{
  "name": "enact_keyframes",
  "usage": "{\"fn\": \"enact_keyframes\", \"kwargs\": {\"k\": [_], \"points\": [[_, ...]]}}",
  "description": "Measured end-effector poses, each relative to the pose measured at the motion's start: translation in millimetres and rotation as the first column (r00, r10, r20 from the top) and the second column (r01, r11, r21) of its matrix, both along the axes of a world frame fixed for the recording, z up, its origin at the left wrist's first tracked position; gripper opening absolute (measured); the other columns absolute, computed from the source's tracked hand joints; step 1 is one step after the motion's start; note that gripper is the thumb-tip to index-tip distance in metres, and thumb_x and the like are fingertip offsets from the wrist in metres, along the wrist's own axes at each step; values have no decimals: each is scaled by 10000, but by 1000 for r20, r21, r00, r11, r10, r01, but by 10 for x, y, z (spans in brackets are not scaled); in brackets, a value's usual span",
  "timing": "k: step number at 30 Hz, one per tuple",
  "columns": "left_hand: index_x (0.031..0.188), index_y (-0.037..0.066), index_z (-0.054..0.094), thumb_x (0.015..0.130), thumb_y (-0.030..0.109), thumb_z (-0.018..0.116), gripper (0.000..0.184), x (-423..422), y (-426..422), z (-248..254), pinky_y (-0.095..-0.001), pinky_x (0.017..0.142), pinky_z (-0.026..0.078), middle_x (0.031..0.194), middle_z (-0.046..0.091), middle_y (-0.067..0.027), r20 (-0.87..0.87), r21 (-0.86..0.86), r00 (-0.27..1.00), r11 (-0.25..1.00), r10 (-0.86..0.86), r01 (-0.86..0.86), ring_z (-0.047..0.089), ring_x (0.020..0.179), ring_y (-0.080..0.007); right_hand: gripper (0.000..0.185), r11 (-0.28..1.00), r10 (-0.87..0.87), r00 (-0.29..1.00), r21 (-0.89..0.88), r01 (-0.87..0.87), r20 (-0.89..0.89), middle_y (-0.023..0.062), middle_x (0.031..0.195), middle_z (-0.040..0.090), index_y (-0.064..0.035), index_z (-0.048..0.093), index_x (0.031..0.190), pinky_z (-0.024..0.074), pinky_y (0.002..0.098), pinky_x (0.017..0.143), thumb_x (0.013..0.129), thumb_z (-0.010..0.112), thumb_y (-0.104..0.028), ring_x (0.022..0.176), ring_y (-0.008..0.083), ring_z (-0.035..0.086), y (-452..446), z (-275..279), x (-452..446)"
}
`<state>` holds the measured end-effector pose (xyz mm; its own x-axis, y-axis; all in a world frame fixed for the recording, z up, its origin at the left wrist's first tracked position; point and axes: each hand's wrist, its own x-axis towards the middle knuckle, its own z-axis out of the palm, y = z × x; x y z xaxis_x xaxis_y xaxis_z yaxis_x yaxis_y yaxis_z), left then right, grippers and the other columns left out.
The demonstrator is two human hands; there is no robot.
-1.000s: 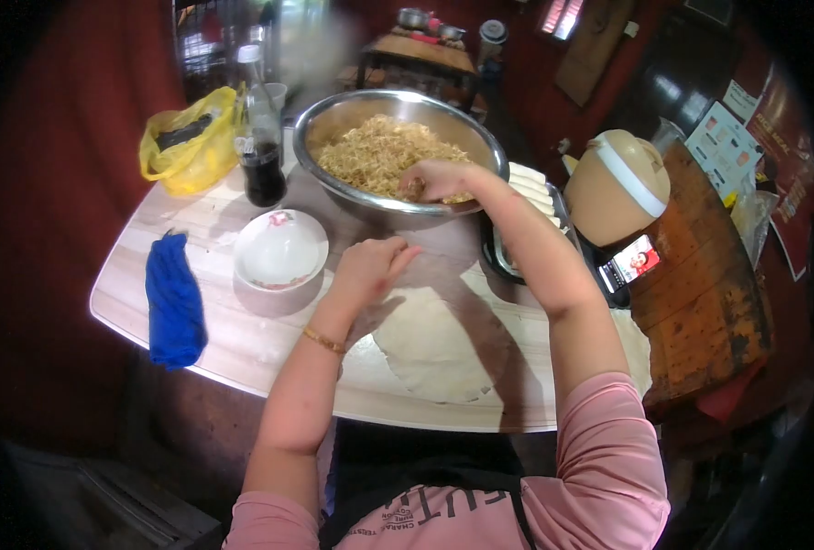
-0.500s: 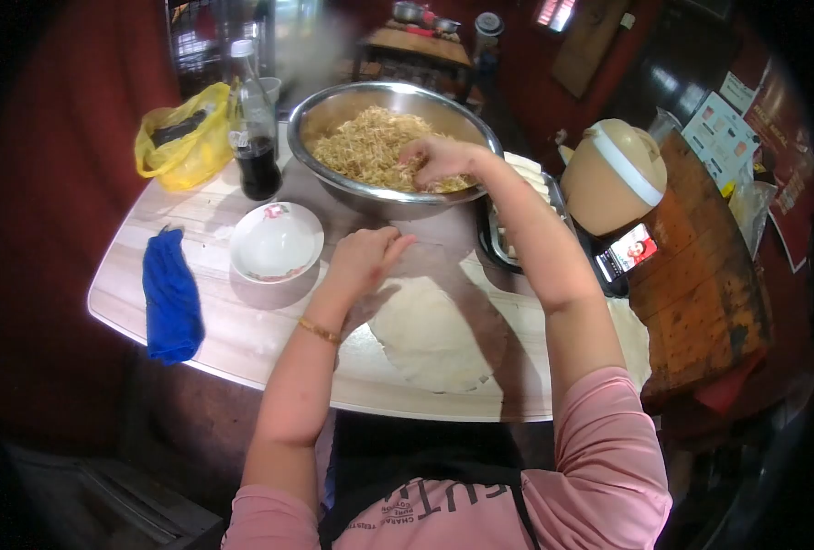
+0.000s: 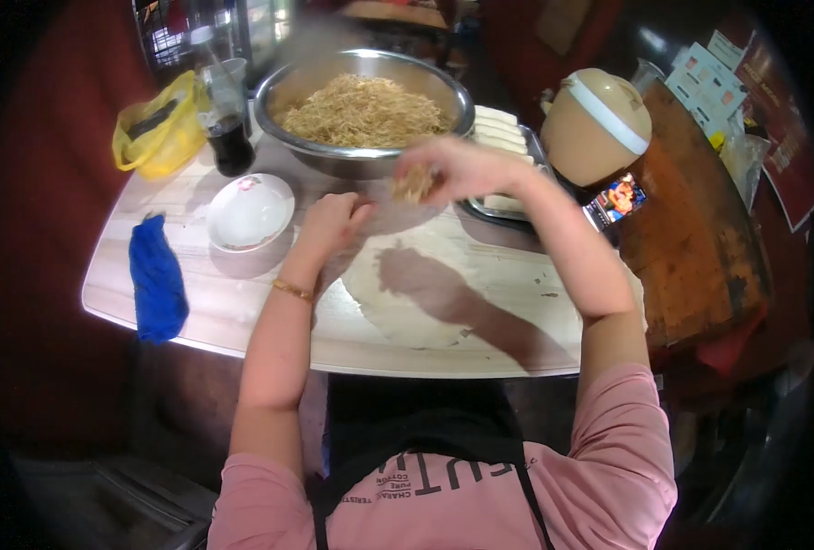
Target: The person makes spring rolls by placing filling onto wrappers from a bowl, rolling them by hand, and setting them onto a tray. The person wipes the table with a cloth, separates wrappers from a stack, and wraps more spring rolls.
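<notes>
Shreds (image 3: 413, 186) sit in your right hand (image 3: 457, 167), curled seemingly against spilling; the dough sheet (image 3: 398, 304) lies on its near side. Whether your left hand (image 3: 331, 220) holds anything is unclear.

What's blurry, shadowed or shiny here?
Head view: the right fingers and their food clump look smeared, probably by motion; head view: an arm-shaped shadow crosses the pale sheet; head view: the metal bowl rim glints, and the corners fall dark.
</notes>
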<state>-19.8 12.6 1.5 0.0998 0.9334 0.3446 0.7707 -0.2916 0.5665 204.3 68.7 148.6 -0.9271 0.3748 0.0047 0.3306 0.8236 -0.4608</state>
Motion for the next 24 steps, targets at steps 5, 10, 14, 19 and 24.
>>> {"fn": "enact_keyframes", "kwargs": {"k": [5,10,14,19,24], "points": [[1013,65,727,943,381,589,352,44,-4,-51,-457,772,527,903,711,-190,-2,68,1000,998,-13,13,671,880,-389,433,995,69,996,61,-73,60,140,1148,561,-67,633,1146,499,429,894,725,731,-56,1039,352,602,-268,-775,129],[1148,30,682,899,329,691,389,196,-131,155,-386,805,538,1010,719,-170,308,-9,943,991,-121,131,696,918,-297,422,995,44,998,93,-47,35,102,1208,554,-109,643,1153,501,435,889,741,723,-59,1078,329,597,-433,-972,174],[1315,-20,565,852,269,772,583,298,-373,94,-352,960,501,1255,640,-146,473,-114,849,940,-234,323,622,1134,-236,391,992,45,985,126,-25,-165,116,1195,601,-117,669,1140,510,443,845,757,752,-112,1038,338,623,-478,-940,338],[1361,-39,508,770,240,843,735,403,-548,1,-338,994,487,1325,586,-174,172,-150,940,935,-296,322,595,1185,-244,287,986,-57,979,143,86,-197,110,1036,662,-102,702,1059,516,414,810,778,758,-122,980,326,640,-436,-1082,433],[1385,-50,473,716,317,868,859,408,-676,117,-368,992,483,1331,567,-219,176,-267,946,912,-271,311,597,1169,-311,304,961,-116,978,230,155,-174,79,1043,655,-130,691,1084,505,428,831,789,752,-163,1000,324,620,-423,-1157,492]]}}
